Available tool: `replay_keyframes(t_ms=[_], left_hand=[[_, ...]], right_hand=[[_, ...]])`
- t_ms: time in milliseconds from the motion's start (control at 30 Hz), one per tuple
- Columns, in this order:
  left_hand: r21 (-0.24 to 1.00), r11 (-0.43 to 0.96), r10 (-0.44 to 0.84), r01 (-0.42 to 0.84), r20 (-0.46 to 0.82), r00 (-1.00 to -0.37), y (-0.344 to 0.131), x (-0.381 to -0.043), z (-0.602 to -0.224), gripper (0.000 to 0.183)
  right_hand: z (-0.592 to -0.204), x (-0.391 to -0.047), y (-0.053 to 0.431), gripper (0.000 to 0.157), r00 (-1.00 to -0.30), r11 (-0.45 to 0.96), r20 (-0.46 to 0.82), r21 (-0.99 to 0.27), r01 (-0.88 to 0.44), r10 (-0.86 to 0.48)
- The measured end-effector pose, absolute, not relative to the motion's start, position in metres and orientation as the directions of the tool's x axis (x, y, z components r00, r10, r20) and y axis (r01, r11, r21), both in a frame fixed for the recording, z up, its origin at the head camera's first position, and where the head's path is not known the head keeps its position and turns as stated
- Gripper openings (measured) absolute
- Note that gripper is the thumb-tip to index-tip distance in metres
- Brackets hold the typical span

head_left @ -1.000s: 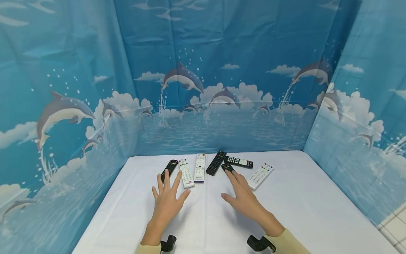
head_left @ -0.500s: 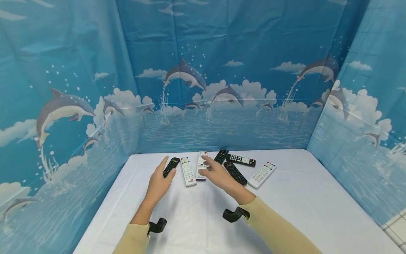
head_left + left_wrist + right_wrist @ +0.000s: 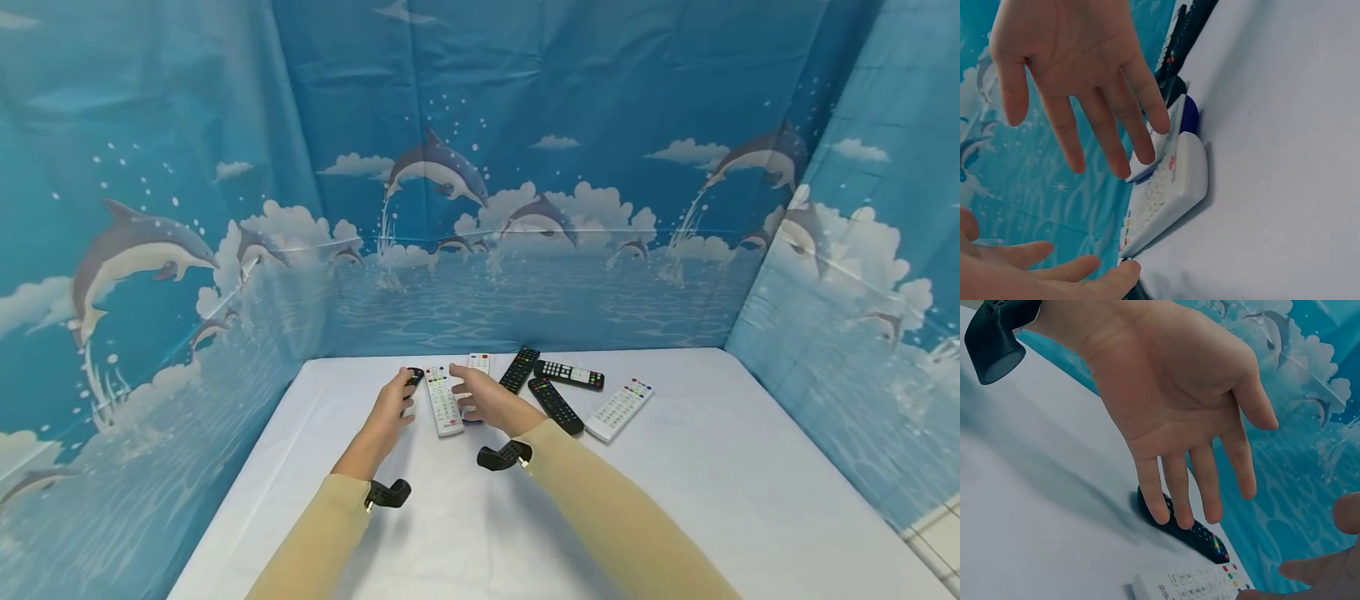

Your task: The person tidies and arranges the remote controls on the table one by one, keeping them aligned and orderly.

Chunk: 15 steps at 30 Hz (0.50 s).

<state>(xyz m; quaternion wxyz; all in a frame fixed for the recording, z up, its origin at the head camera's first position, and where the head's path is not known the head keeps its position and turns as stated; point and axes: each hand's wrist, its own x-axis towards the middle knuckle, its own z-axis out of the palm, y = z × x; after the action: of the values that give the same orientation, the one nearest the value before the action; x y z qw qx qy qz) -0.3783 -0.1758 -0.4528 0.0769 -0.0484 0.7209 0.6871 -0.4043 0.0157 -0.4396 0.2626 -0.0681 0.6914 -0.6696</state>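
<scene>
1. At worktop (image 3: 427, 542) left: left hand (image 3: 386, 410) spread, gripping nothing, by black remote (image 3: 415, 378) (contact unclear).
2. White remote (image 3: 444, 404) between the hands. Reads as a lining-up step; next likely calls for lowering hands, closing in.
3. Right hand (image 3: 487, 401): also spread, empty, partly hiding second white remote (image 3: 479, 361).
4. Beyond: three black remotes (image 3: 556, 407), angled white one (image 3: 619, 410).
</scene>
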Motion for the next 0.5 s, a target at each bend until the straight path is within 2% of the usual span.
replay_keyframes(t_ms=[133, 333, 433, 500], left_hand=[[0.972, -0.087, 0.057, -0.22, -0.215, -0.975, -0.175, -0.386, -0.462, 0.082], [0.916, -0.272, 0.089, -0.294, -0.281, -0.956, -0.171, -0.395, -0.47, 0.085], [0.878, -0.341, 0.078, -0.336, -0.33, -0.941, -0.17, -0.399, -0.474, 0.08], [0.874, -0.332, 0.058, -0.355, -0.357, -0.932, -0.169, -0.401, -0.478, 0.074]], right_hand=[[-0.444, -0.407, 0.012, 0.069, -0.842, 0.058, -0.278, -0.957, 0.284, -0.463], [-0.443, -0.413, 0.01, 0.073, -0.826, -0.027, -0.347, -0.916, 0.399, -0.445], [-0.444, -0.416, 0.01, 0.072, -0.818, -0.083, -0.383, -0.885, 0.458, -0.429], [-0.447, -0.416, 0.009, 0.068, -0.816, -0.106, -0.417, -0.864, 0.493, -0.399]])
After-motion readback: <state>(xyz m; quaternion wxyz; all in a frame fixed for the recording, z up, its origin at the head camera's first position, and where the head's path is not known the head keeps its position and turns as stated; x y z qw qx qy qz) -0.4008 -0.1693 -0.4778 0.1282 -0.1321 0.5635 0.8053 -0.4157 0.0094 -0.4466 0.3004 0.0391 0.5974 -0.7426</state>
